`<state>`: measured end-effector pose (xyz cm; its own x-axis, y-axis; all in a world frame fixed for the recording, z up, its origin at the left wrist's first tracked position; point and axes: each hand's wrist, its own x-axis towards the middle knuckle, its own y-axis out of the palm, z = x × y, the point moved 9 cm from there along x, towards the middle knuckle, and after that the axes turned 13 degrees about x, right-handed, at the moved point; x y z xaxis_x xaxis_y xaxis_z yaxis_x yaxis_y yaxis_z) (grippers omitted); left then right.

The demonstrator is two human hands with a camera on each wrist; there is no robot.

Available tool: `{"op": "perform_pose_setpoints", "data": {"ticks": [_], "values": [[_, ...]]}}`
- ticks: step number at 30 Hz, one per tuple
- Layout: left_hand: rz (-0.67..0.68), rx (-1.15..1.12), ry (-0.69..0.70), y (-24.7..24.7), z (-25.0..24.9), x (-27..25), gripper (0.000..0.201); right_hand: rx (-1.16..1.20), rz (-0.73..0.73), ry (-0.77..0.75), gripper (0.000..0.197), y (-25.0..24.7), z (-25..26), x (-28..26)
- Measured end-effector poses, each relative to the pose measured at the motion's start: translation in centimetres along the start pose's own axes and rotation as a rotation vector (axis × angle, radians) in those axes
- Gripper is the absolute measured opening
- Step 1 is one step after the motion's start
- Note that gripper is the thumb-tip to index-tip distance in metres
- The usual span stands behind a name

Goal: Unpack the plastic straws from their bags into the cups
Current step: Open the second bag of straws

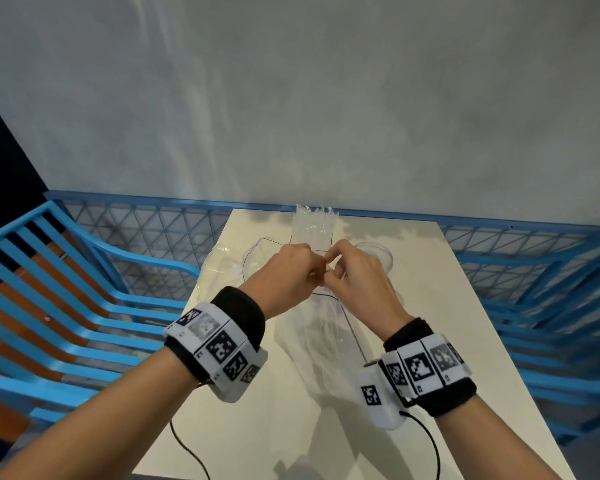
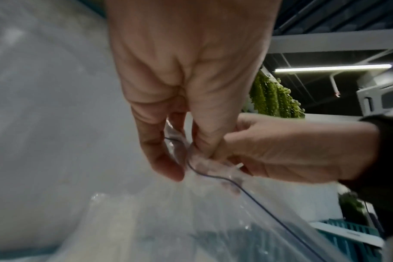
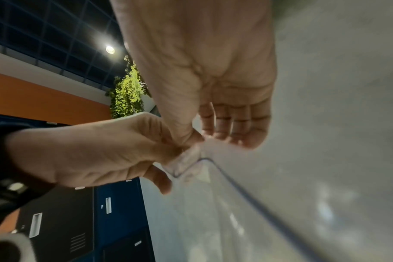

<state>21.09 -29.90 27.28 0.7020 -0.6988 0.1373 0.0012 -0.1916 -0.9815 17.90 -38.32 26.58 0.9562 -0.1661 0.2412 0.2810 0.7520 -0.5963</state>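
Hands met over the white table (image 1: 413, 306) in the head view: the left hand (image 1: 284, 271) and the right hand (image 1: 357, 275) were raised above it, fingertips together, each pinching the top edge of a clear plastic bag (image 1: 321, 327) that hung down between the wrists to the tabletop. Another clear bag (image 1: 313, 225) stood at the far end of the table, and a clear cup (image 1: 378, 254) showed just past the right hand. A blue slatted chair (image 1: 66, 306) stood to the left.

From the left wrist, the left hand (image 2: 186, 79) had thumb and curled fingers closed on the bag's (image 2: 191, 221) bunched corner, with the right hand (image 2: 292, 150) gripping the same spot; a dark seal line ran down the bag's edge.

From the right wrist, the right hand (image 3: 202, 70) pinched that corner with its thumb, the other fingers loosely bent, and the left hand (image 3: 101, 150) held the plastic (image 3: 213, 221) right against it. No straws could be made out inside the blurred plastic
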Motion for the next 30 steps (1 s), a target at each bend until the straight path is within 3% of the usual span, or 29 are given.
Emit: {"op": "perform_pose_setpoints", "data": {"ticks": [4,7,10,13,16,20,23,25,27,28,30], "values": [[-0.077,0.014,-0.053,-0.3,1.6,-0.4,0.029,-0.223,0.132,0.121,0.009,1.4,-3.3,-0.8],[0.035,0.094,-0.091,1.3,3.3,-1.1,0.031,-0.276,0.103,0.161,0.016,0.1,-5.0,-1.2],[0.150,-0.002,-0.049,3.2,2.5,-1.2,0.048,-0.145,0.037,0.111,0.017,0.4,-4.3,-0.8],[0.047,-0.162,-0.124,1.9,3.5,-0.9,0.050,-0.081,0.123,0.110,0.015,2.6,-4.5,-1.1],[-0.090,-0.099,-0.248,0.5,7.6,-1.7,0.047,-0.202,0.127,0.232,0.011,0.9,-7.2,-1.9],[-0.057,-0.019,-0.348,2.5,9.9,-3.0,0.038,-0.245,0.059,0.373,0.017,-1.8,-9.7,-2.4],[0.048,-0.290,-0.387,4.6,10.0,-3.6,0.056,-0.140,0.185,0.476,0.027,-0.2,-11.1,-3.1],[0.128,-0.769,-0.435,6.0,9.4,-4.1,0.070,-0.004,0.379,0.580,0.029,2.2,-12.1,-4.6],[0.159,-1.123,-0.511,6.9,9.3,-4.6,0.066,0.227,0.435,0.681,0.025,3.2,-12.4,-6.2],[0.150,-1.116,-0.528,7.4,9.5,-4.8,0.062,0.344,0.377,0.681,0.024,2.9,-12.3,-6.3],[0.100,-0.758,-0.512,7.7,10.8,-5.1,0.062,0.470,0.173,0.611,0.020,1.4,-12.4,-5.6]]}}
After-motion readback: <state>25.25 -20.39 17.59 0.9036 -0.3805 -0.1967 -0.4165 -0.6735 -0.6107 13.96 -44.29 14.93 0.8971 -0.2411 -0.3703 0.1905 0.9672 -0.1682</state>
